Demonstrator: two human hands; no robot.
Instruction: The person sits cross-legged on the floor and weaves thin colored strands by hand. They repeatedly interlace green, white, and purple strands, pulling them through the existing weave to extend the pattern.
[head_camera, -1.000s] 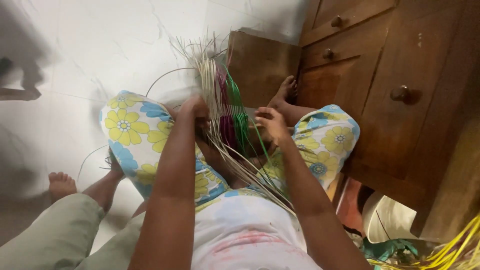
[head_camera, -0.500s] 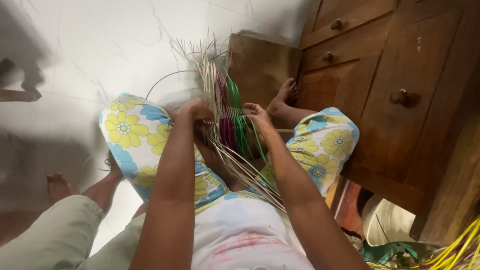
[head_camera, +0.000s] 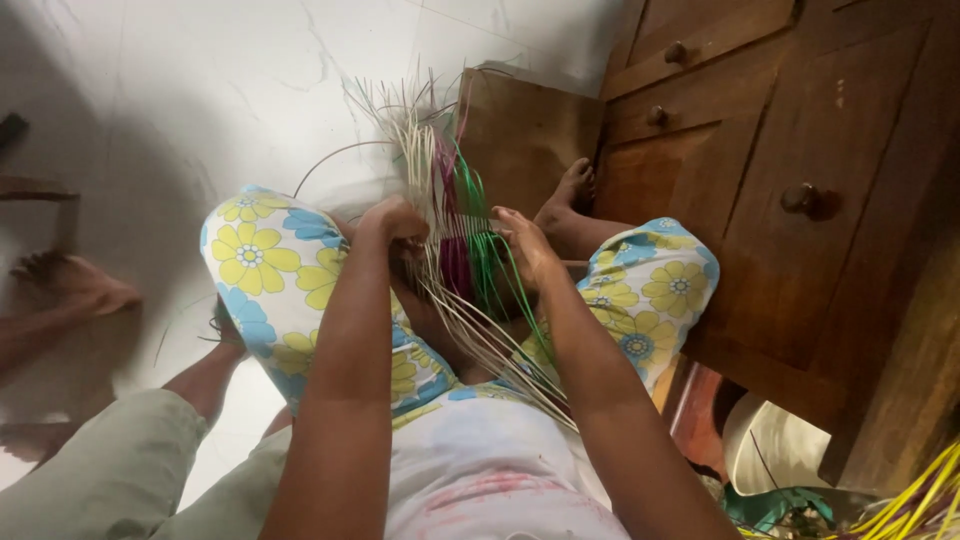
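Observation:
A half-woven piece of cane strips (head_camera: 455, 235), pale with green and magenta strands, stands upright between my knees. Its loose ends fan out above and trail down over my lap. My left hand (head_camera: 395, 220) is closed on the left side of the weave. On the right side, my right hand (head_camera: 525, 243) pinches green and pale strips with its fingers. I sit on the floor in flower-printed trousers (head_camera: 260, 265), one bare foot (head_camera: 570, 195) resting against a brown board (head_camera: 520, 135).
A dark wooden cabinet (head_camera: 800, 180) with round knobs stands close on the right. Another person's legs (head_camera: 110, 470) and bare foot (head_camera: 70, 285) lie at the left on the white marble floor (head_camera: 200, 90). Yellow strips (head_camera: 915, 495) and a white container (head_camera: 775, 445) sit at the lower right.
My right hand has slid left from my right knee onto the weave. The other person's foot has shifted on the floor at the left. The left hand has stayed put.

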